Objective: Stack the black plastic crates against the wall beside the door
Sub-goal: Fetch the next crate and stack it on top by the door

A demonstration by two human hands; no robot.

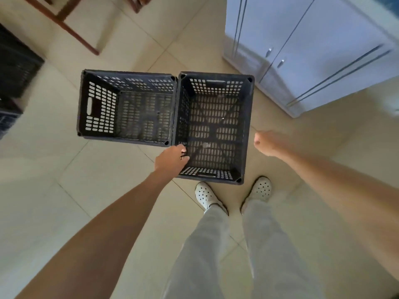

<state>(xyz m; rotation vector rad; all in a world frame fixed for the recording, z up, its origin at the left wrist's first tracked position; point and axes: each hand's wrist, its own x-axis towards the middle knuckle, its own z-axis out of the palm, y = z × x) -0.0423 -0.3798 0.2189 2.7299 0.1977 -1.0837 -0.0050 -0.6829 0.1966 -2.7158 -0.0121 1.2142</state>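
Black crate [213, 126]: left hand [170, 160] grips its near rim; right hand [264, 143] fisted, empty, beside.

Both crates are black moulded plastic, matt and pierced all over with slots: the left crate [127, 108] and the right crate [213, 126], whose rim my left hand [170, 160] grips. The floor [64, 180] under them is pale cream tile, smooth with a soft sheen, and the cabinet [323, 39] has smooth, pale, faintly glossy doors with small shiny metal handles [268, 52]. The furniture frame [71, 31] is reddish-brown wood, my trousers [203, 255] are light grey cloth, and my clogs [204, 195] look matt, white and rubbery.
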